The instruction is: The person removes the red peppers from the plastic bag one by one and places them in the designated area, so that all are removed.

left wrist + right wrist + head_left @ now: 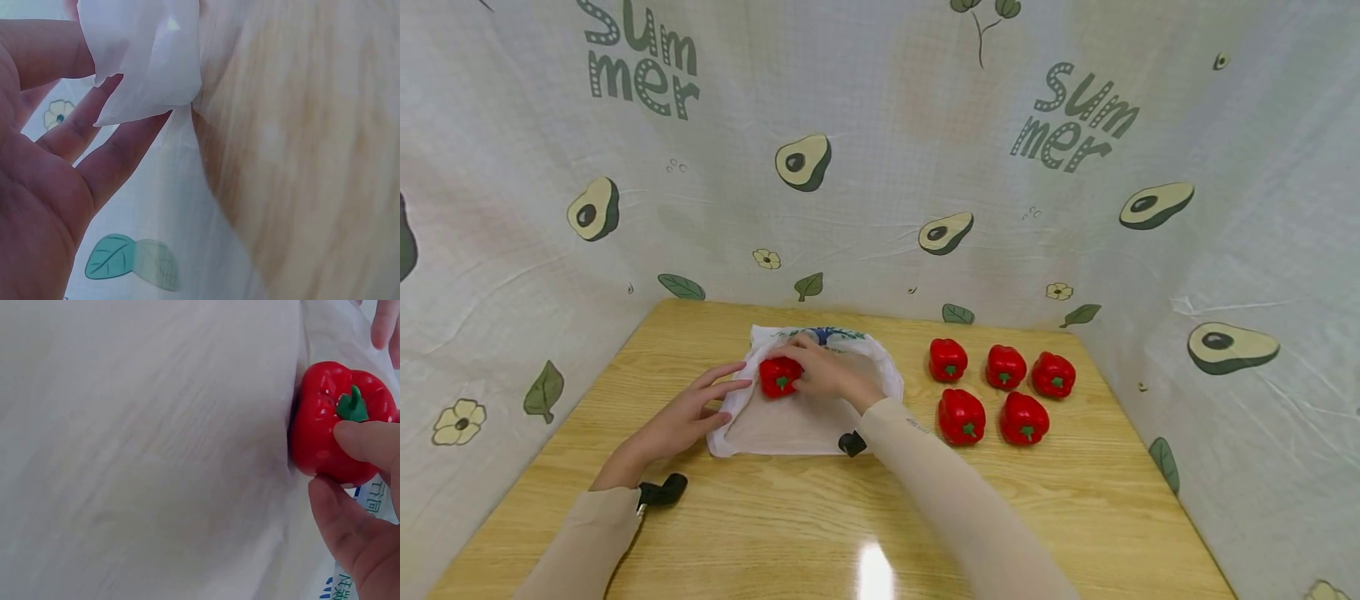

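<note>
A white plastic bag [812,429] with blue and green print lies spread on the wooden table, its mouth facing the person. My right hand [823,371] reaches over the bag and holds a red bell pepper [777,379] at the bag's left part. In the right wrist view, thumb and fingers grip the pepper [312,437] around its side, near the green stem. My left hand [681,425] is at the bag's left edge, fingers spread and fairly straight. In the left wrist view, its fingertips go behind the thin plastic [147,62].
Several more red bell peppers [961,417] stand in two rows on the table [790,533], right of the bag. A white cloth [880,192] printed with avocados and leaves hangs behind the table and along both sides.
</note>
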`<state>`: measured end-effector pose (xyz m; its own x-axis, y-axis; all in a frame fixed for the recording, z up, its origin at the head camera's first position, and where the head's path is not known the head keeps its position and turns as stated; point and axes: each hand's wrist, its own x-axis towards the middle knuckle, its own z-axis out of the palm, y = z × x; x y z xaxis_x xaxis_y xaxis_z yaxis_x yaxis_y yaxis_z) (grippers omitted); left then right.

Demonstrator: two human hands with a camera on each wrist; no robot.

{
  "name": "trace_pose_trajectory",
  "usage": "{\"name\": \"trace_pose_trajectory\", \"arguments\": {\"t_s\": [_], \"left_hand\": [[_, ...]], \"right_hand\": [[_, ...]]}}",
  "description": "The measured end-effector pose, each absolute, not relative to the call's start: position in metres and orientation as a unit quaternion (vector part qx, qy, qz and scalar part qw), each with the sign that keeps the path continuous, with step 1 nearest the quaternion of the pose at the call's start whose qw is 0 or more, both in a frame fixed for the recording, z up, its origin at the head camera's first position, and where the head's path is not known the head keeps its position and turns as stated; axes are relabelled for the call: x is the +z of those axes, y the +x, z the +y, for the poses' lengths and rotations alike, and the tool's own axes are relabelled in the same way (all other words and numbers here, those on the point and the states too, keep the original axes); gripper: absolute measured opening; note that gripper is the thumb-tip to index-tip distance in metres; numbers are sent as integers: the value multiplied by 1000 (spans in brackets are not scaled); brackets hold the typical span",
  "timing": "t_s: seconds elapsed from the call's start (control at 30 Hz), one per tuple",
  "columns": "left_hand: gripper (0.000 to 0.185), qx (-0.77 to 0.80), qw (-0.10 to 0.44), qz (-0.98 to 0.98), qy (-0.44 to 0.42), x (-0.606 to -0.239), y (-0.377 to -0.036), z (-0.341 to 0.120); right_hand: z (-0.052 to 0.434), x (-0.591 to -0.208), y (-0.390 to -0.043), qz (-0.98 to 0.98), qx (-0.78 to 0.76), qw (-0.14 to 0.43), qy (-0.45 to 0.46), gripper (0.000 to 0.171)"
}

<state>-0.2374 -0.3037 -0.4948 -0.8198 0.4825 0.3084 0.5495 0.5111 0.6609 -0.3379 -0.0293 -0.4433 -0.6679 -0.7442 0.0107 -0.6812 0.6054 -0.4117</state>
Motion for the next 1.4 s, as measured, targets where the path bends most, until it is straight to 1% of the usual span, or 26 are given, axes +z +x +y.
{"name": "trace_pose_trajectory", "arguments": {"t_s": [0.3,0.57,0.7,0.9,1.1,1.4], "left_hand": [[55,-384,56,-872,-298,-492,-234,-301],[56,-375,59,-875,-300,-492,-235,-301],[57,-368,64,-876,-304,-492,-235,-301],[58,-365,71,-876,-307,-493,-235,-302],[58,-365,72,-877,-305,-493,-235,-301],[56,-379,66,-871,-307,-493,-234,-301]], "right_hand": [[-25,-447,-337,888,-205,66,-405,56],[-10,-442,-333,876,-210,51,-432,58],[-1,-437,-329,870,-202,53,-446,58],[18,-427,-321,876,-180,61,-443,57],[40,-420,-316,867,-203,72,-450,55],[78,-407,-307,854,-225,55,-466,55]]}}
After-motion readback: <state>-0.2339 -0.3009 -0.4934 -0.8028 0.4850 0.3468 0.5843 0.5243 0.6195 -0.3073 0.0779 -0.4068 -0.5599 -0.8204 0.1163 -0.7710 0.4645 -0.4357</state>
